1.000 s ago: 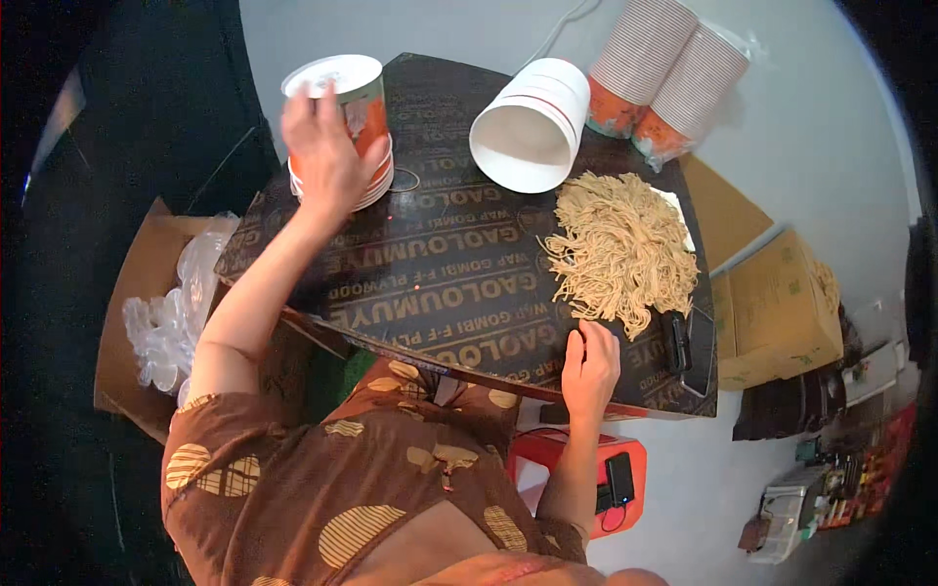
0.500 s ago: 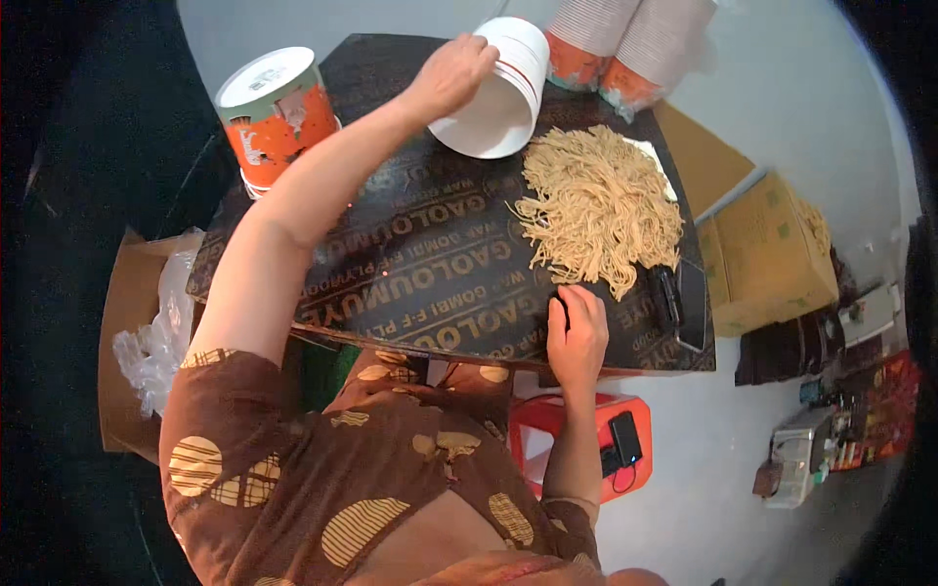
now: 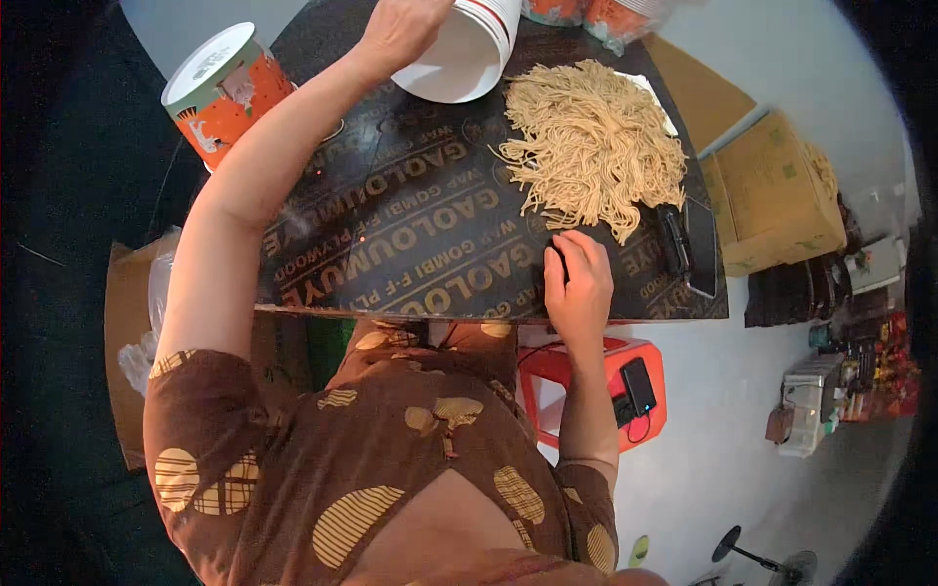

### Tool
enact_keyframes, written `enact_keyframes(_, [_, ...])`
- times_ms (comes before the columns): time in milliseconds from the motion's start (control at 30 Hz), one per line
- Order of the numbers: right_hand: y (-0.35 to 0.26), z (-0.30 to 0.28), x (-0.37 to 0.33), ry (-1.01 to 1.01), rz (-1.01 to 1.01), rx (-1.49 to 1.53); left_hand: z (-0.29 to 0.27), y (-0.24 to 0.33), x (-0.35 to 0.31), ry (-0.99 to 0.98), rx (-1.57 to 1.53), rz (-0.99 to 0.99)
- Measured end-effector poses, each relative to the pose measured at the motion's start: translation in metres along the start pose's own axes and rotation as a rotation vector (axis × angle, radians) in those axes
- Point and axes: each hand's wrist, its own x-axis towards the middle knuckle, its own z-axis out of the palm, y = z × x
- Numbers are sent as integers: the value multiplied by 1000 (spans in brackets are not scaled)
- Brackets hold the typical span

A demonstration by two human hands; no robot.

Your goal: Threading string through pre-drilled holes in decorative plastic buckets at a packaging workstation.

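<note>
While the left hand [image 3: 404, 34] is at the left side of the nested white tubs [image 3: 451, 61] — lying on their side, toward the far part of the worktop [image 3: 391, 244] — its fingertips are too cut off to tell whether it grips them. Near the front edge, just below a loose heap of tan strands [image 3: 596, 146], the right hand [image 3: 580, 283] is narrow, fingers curled; whether it holds something dark I cannot tell. An orange printed tub [image 3: 233, 93] stands left, white end up; a black object [image 3: 674, 241] lies right of the right hand.
</note>
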Motion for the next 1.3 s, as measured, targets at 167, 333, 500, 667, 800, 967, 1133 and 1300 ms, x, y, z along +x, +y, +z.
enact_keyframes(167, [8,-6,4,-3,84,167,-18,1,7,-266,30,-96])
enact_keyframes(333, [17,-13,21,-16,145,253,-36,-9,7,-130,-370,39])
enact_keyframes(500, [17,1,46,3,-135,-140,-53,-2,12,-424,-76,69])
enact_keyframes(667, [18,5,68,-91,-412,-241,-86,20,9,-403,-159,-10])
enact_keyframes(800, [18,9,79,-77,-588,-280,-109,32,-5,-373,-224,-2])
enact_keyframes(967, [16,5,75,-114,-569,-250,-135,44,-32,-351,-221,-22])
enact_keyframes(1133, [-7,-5,52,-50,-569,-165,-171,65,-43,-41,-37,-113])
enact_keyframes(1300, [-34,4,27,-104,-585,52,-186,125,-91,-100,-351,-142])
